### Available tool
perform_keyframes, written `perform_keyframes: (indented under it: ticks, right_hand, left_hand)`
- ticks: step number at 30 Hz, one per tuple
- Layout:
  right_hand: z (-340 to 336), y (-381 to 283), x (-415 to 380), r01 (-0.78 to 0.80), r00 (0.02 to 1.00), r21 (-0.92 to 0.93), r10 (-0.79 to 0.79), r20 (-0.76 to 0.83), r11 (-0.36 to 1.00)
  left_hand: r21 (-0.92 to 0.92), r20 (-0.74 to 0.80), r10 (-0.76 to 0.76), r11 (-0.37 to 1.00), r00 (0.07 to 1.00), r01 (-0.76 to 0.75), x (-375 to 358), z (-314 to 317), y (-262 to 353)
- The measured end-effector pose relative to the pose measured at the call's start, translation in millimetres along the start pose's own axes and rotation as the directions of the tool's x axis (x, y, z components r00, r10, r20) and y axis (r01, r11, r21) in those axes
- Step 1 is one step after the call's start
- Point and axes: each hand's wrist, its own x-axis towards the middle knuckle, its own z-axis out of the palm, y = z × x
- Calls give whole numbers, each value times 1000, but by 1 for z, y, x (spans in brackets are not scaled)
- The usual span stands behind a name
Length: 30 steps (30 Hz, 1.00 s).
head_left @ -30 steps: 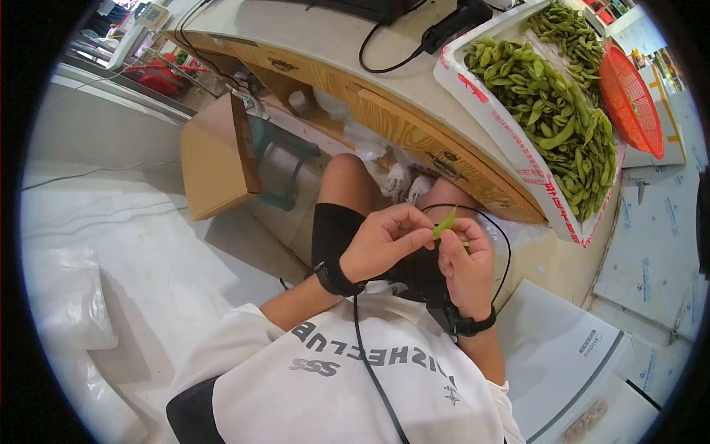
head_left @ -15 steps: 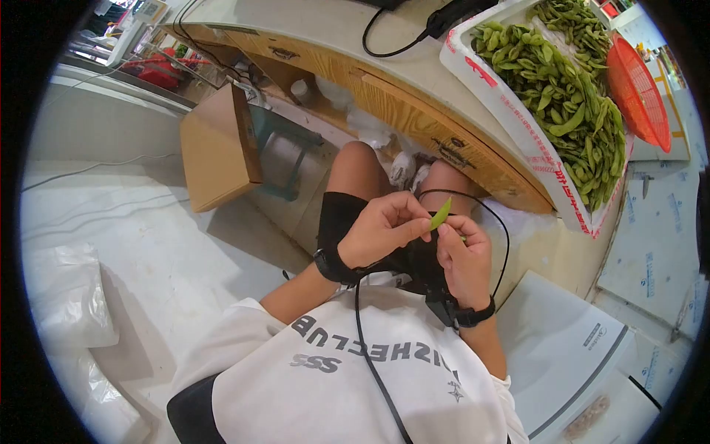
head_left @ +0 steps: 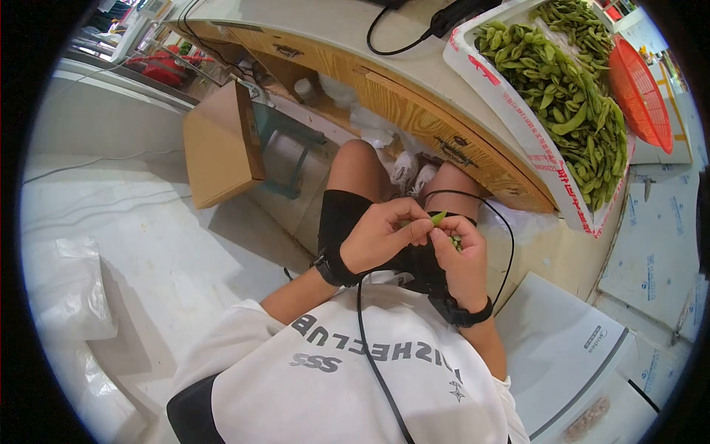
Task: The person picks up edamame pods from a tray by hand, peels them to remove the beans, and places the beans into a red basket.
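A green soybean pod (head_left: 439,218) is pinched between my two hands above my lap, mostly covered by fingers. My left hand (head_left: 384,235) is closed, its thumb and forefinger on the pod's left part. On the other side my right hand (head_left: 462,265) is closed too, thumb and forefinger against the pod's lower end. Small green beans (head_left: 456,243) show in the curl of the right hand's fingers. Up to the right, a white foam box (head_left: 510,107) holds a heap of green soybean pods (head_left: 573,111).
An orange plastic basket (head_left: 642,92) leans at the box's right side. The box stands on a counter with wooden drawers (head_left: 414,103). A cardboard box (head_left: 222,148) rests on a green stool (head_left: 285,152) at left. A black cable (head_left: 510,248) loops beside my right hand.
My hands have drawn closer together around the pod, and less of it shows. The right hand has turned a little, and beans in its fingers are now more visible.
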Motion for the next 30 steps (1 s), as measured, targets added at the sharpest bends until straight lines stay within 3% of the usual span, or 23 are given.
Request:
perform_keyframes:
  ticks: [4, 10, 25, 30]
  right_hand:
    - [-2, 5, -3, -28, 997, 86, 34, -64, 996]
    - [-6, 11, -1, -79, 997, 136, 80, -9, 988]
    - [-6, 23, 3, -26, 999, 69, 28, -30, 997]
    - [-9, 22, 2, -74, 995, 289, 92, -49, 955]
  left_hand:
    - [-32, 18, -38, 999, 999, 39, -3, 2, 4]
    - [-81, 45, -102, 991, 994, 106, -5, 0, 0]
    - [-209, 166, -171, 956, 971, 204, -4, -5, -12]
    - [-257, 140, -214, 935, 967, 244, 3, 2, -12]
